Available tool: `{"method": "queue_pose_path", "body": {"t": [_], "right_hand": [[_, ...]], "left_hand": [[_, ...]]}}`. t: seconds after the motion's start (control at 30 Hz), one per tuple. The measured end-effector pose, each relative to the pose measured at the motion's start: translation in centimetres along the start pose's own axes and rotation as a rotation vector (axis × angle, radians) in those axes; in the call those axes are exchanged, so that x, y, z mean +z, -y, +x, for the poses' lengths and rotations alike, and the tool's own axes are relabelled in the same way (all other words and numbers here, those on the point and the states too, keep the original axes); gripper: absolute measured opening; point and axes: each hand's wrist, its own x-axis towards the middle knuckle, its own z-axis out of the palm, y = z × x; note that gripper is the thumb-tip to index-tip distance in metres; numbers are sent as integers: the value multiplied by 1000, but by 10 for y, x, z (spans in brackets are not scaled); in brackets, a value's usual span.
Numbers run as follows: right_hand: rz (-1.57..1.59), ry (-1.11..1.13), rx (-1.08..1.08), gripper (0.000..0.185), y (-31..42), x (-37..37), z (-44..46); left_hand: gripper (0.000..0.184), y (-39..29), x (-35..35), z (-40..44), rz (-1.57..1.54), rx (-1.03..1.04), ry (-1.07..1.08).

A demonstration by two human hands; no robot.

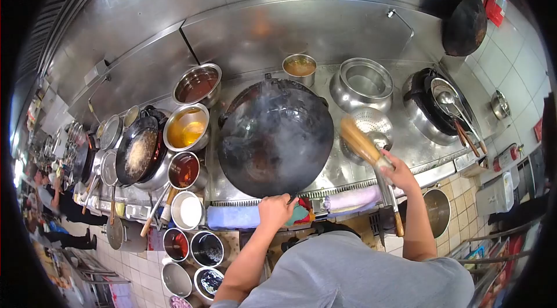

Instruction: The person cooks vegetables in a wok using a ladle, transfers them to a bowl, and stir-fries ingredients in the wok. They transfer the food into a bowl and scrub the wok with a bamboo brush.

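Observation:
A large black wok [272, 145] sits on the range in front of me, with steam rising from its dark, shiny inside. My left hand [276, 212] is closed around the wok's handle at the near rim. To the wok's right, my right hand [399, 173] grips a bamboo wok brush [358, 138] by its bound end, bristles pointing away to the left. Beneath the brush lies a perforated metal strainer [371, 118]. A long metal handle with a wooden end [398, 224] hangs over the counter's front edge, just below my right hand.
Metal pots stand left of the wok, one with yellow oil [187, 128], another with red liquid [184, 170]. A wide steel pot [362, 84] is behind the strainer. Folded cloths [233, 217] line the front edge. Other people [58, 192] are far left.

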Motion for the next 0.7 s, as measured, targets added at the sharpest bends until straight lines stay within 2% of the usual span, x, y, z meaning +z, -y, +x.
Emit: {"method": "queue_pose_path", "body": {"t": [0.03, 0.07, 0.1, 0.13, 0.17, 0.23, 0.27, 0.33, 0.37, 0.43, 0.5, 0.57, 0.7], "right_hand": [[8, 3, 9, 55, -3, 3, 1], [-254, 94, -77, 54, -8, 6, -1], [-513, 186, -163, 53, -13, 8, -3], [-596, 212, -80, 50, -16, 20, -1], [-583, 212, -62, 50, -18, 36, -2], [-695, 281, 103, 46, -17, 61, -4], [-686, 280, 114, 46, -29, 67, -6], [-790, 366, -90, 46, -50, 82, -9], [-786, 372, -91, 46, -56, 84, -9], [-673, 286, -216, 47, -53, 87, -8], [-657, 308, -219, 48, -42, 84, -3], [-734, 354, -103, 50, -35, 84, 1], [-745, 401, -96, 50, -47, 89, 12]], "left_hand": [[35, -6, -12, -3, -78, -29, -44], [38, -9, -23, -1, -153, -48, -113], [38, -10, -33, 3, -152, -44, -95], [40, -8, -44, 8, -283, -143, -156], [44, -5, -53, 12, -414, -243, -213], [47, 5, -68, 21, -615, -347, -353], [47, 13, -74, 22, -667, -368, -392], [45, 33, -80, 19, -772, -414, -465], [44, 42, -80, 15, -823, -442, -490], [41, 46, -91, 12, -917, -493, -507], [39, 44, -99, 15, -968, -479, -544], [40, 47, -100, 16, -993, -490, -537], [44, 43, -103, 20, -1102, -470, -582]]}}
